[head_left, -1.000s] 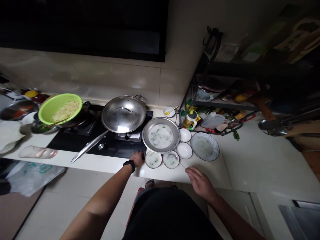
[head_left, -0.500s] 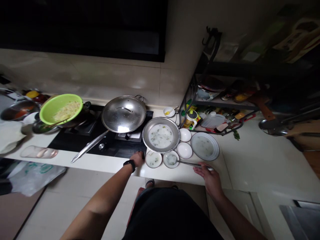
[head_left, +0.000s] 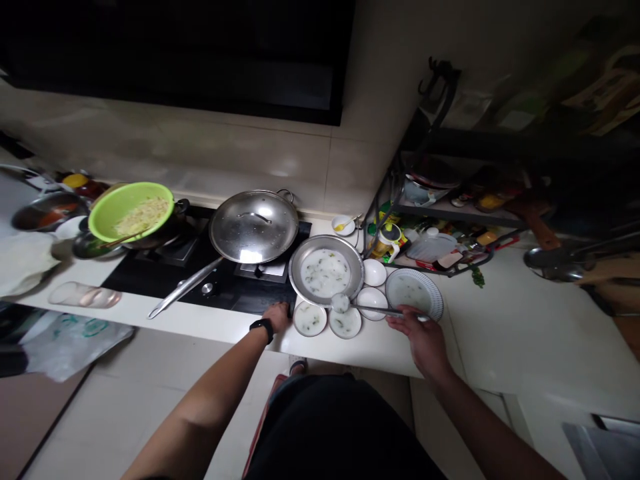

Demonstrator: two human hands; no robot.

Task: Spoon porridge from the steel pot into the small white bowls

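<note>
My right hand [head_left: 417,337] is closed round the handle of a metal ladle [head_left: 373,309]. The ladle's bowl, with pale liquid in it, is over the near rim of a steel basin [head_left: 296,283], which holds white soup with green bits. Just below it are two small bowls of similar soup, one at the left [head_left: 309,329] and one at the right [head_left: 353,333]. The ladle handle crosses over a small white bowl [head_left: 370,297]. My left hand [head_left: 277,317], with a black wristband, rests on the counter by the cooktop's corner, fingers laid on the surface and holding nothing.
Right of the basin are another white bowl [head_left: 375,272] and a ribbed plate [head_left: 438,303] of soup. A lidded wok [head_left: 255,240] stands on the cooktop, its handle towards me. Further left are a green colander [head_left: 107,207] and a glass [head_left: 85,295]. A condiment rack [head_left: 395,183] stands behind.
My right hand has drawn the ladle up out of the right small soup bowl and brought it to the basin's near rim. My left hand stays in place; the view has shifted slightly.
</note>
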